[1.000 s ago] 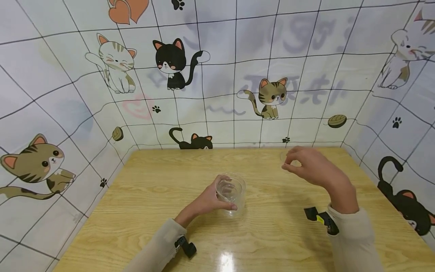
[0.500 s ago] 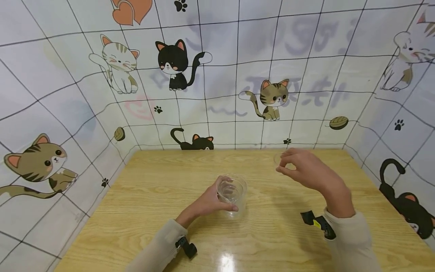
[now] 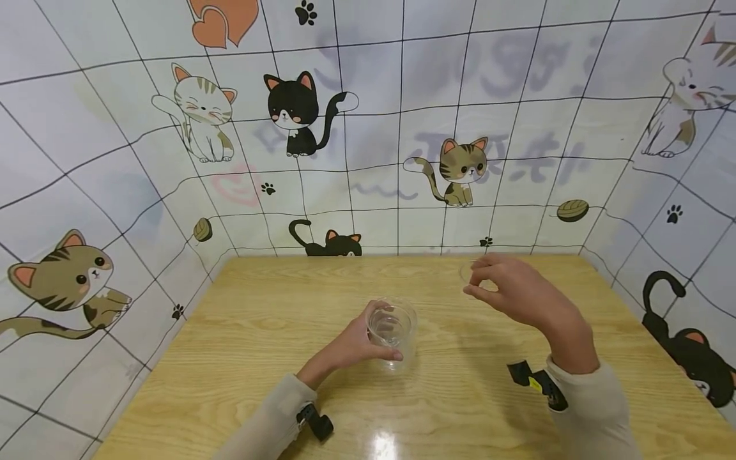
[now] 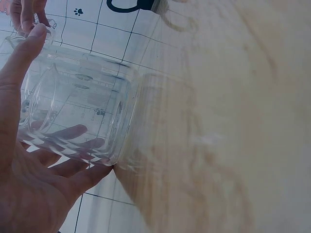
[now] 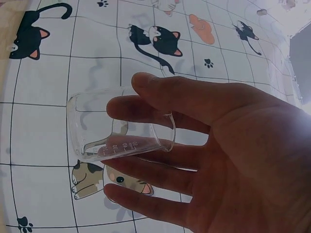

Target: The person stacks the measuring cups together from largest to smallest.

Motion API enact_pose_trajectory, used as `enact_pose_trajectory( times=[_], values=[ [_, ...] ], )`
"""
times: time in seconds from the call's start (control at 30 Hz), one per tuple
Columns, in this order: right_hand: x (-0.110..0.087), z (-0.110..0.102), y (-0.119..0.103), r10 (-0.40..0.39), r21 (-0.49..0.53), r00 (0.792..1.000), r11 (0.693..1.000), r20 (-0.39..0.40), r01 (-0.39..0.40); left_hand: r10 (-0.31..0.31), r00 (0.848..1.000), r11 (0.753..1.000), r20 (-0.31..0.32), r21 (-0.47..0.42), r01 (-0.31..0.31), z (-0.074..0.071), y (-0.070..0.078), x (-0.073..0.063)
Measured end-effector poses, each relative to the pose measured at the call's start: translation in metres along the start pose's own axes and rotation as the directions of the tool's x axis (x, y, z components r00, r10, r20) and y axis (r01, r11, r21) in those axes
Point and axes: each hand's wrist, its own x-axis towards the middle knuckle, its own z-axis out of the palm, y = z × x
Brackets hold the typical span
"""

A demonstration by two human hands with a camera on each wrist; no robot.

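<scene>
My left hand holds a large clear glass beaker on the table, thumb on the near side and the other fingers around the far side. In the left wrist view the large beaker shows faint marks on its wall. To the right and farther back, my right hand pinches a small clear beaker above the table. White graduation marks show on it in the right wrist view. From the head view the small beaker is mostly hidden behind my fingers. Whether either beaker contains liquid, I cannot tell.
A light wood-grain table lies under both hands. White grid-patterned sheeting with printed cats stands at its back and sides. Black wrist cameras are strapped over both sleeves.
My right hand has shifted slightly left with the small beaker, closer to the large one. The left hand and the large beaker stay in place.
</scene>
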Motion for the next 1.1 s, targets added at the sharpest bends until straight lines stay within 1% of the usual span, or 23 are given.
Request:
enact_pose_trajectory(
  times=[0.07, 0.2, 0.3, 0.47, 0.9, 1.1],
  values=[
    [0.0007, 0.0009, -0.0005, -0.008, -0.001, 1.0, 1.0, 0.001, 0.008, 0.001, 1.0, 1.0, -0.004, 0.006, -0.001, 0.0004, 0.0006, -0.0005],
    [0.002, 0.0015, -0.0012, -0.014, -0.009, 1.0, 1.0, 0.0, 0.014, 0.023, 1.0, 0.999, -0.009, 0.023, -0.023, 0.0008, 0.0007, 0.0004],
    [0.0026, 0.0014, -0.0014, -0.012, -0.013, 1.0, 1.0, -0.001, 0.012, 0.039, 0.999, 0.999, -0.004, 0.01, -0.039, 0.0011, 0.0001, 0.0016],
    [0.0029, 0.0013, -0.0023, -0.011, -0.016, 1.0, 1.0, 0.007, 0.011, 0.027, 1.0, 1.0, 0.008, -0.014, -0.027, 0.0011, -0.0015, 0.0016],
    [0.0037, 0.0006, -0.0048, -0.017, -0.016, 1.0, 1.0, -0.008, 0.017, 0.012, 1.0, 1.0, 0.001, -0.002, -0.012, 0.0004, -0.0032, 0.0021],
    [0.0044, 0.0009, -0.009, -0.025, -0.013, 1.0, 1.0, -0.014, 0.025, 0.013, 1.0, 1.0, 0.008, -0.017, -0.013, 0.0005, -0.0015, 0.0018]
  ],
)
